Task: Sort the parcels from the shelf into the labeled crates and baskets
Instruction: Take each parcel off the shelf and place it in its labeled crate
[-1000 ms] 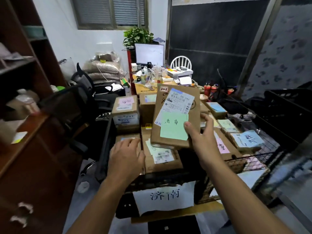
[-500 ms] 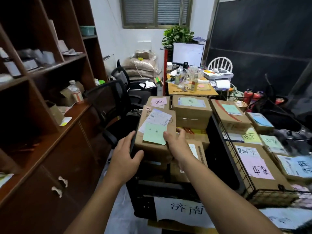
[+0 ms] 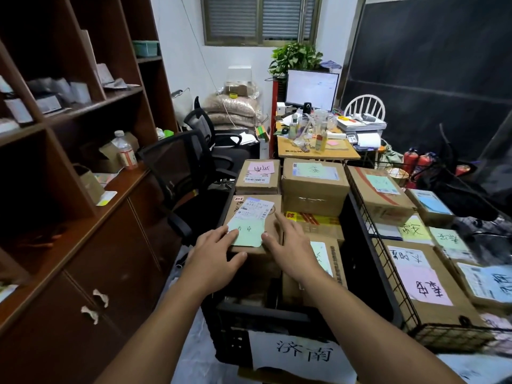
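Head view. Parcel [image 3: 253,214] with green note [image 3: 249,234] lying flat on the boxes [image 3: 314,189] packed in the black crate [image 3: 263,311], at the crate's left side, mid-depth. Left hand [image 3: 214,249] flat on the near left corner, fingers straight, thumb along the front edge. Right hand [image 3: 291,245] spread flat on the near right edge. Nothing gripped. Risk, judged: perched high, close to the crate's left wall. Uneven support beneath could tip it out over that wall on release. Worth checking seating first.
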Available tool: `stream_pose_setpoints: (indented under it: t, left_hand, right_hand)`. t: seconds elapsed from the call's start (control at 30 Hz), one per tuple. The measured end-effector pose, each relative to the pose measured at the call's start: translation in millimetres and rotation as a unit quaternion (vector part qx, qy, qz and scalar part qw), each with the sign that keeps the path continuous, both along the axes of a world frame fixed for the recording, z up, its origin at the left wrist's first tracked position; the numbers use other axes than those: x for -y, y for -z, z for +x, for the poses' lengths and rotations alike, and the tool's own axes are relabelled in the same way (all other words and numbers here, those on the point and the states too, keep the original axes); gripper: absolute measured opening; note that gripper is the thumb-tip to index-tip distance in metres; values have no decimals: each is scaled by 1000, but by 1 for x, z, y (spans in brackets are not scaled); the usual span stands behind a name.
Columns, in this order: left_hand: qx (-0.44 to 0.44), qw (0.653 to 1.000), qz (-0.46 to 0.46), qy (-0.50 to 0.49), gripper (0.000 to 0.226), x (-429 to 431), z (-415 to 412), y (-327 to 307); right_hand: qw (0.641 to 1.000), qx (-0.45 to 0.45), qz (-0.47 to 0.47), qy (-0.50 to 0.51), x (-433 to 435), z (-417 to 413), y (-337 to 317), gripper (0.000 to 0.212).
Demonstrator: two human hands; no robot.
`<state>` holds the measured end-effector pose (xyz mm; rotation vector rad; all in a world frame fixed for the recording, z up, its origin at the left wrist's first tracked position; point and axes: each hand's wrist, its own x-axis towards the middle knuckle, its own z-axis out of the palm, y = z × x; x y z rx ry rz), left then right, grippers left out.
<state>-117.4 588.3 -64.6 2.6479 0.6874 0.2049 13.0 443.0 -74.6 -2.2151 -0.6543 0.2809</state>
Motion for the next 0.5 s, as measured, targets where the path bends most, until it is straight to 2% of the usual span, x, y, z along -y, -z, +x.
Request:
stream_pose_setpoints:
  t: [0.17,0.5]
  left_hand:
    - [-3,1000,-1,9,64,-4,-2,1]
    - [90,995,-9,30,61,-1,-16,-7]
  right_hand:
    - [1000,-4,-6,-21,1,3,3,62]
    - [1000,11,-11,9,-1,-7,3,58]
